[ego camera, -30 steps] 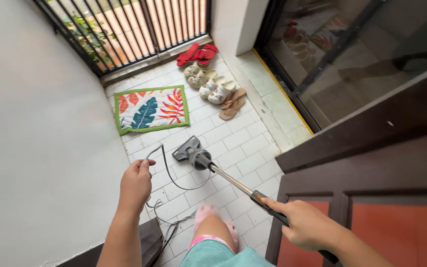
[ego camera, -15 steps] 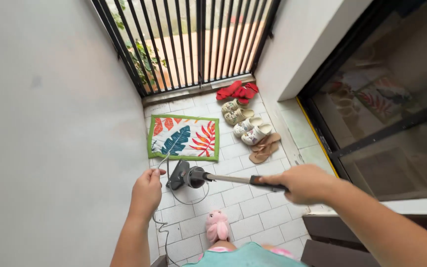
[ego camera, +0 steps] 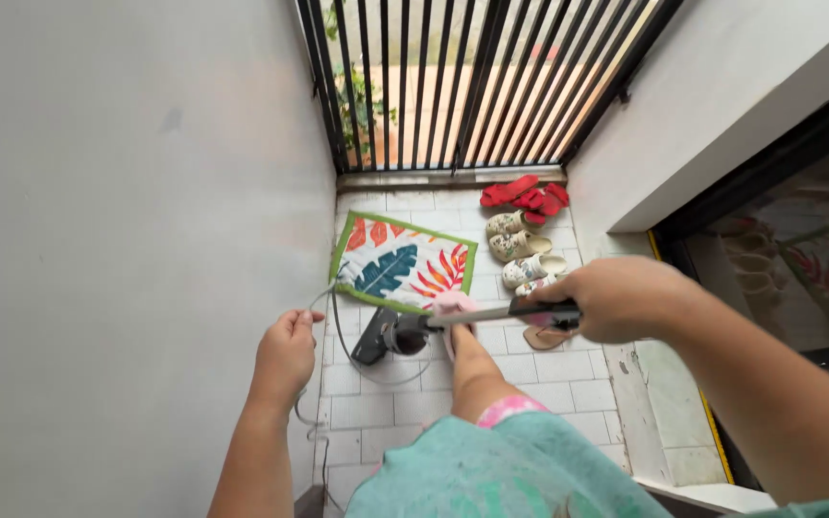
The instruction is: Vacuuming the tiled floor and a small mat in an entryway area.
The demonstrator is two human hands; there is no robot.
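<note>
Right hand [ego camera: 616,299] clenched around the dark grip of a vacuum wand [ego camera: 491,315], held roughly level across the middle of the view, metal tube running leftward to the vacuum head [ego camera: 388,335]. Vacuum head resting on the white tiled floor [ego camera: 530,384], just below the near edge of the leaf-patterned doormat [ego camera: 405,261] and close to the grey wall [ego camera: 127,240]. Left hand [ego camera: 285,353] closed on a thin grey power cord [ego camera: 335,317], pinched near the fingertips; cord looping up toward the doormat's corner, curving back past the vacuum head, and also trailing down along the wall's base. One leg stretched forward under the wand, foot in a pink fluffy slipper [ego camera: 453,305] planted beside the doormat's near edge, just right of the vacuum head. Teal shorts [ego camera: 491,470] with a pink hem filling the bottom of the view. Beyond the doormat, a black barred gate [ego camera: 472,77]. To the doormat's right, a row of footwear against the wall step: red slippers [ego camera: 526,194] nearest the gate, then pale clogs [ego camera: 520,240], with a brown sandal [ego camera: 544,337] partly hidden under the right hand. Dark-framed glass door [ego camera: 798,249] at far right.
</note>
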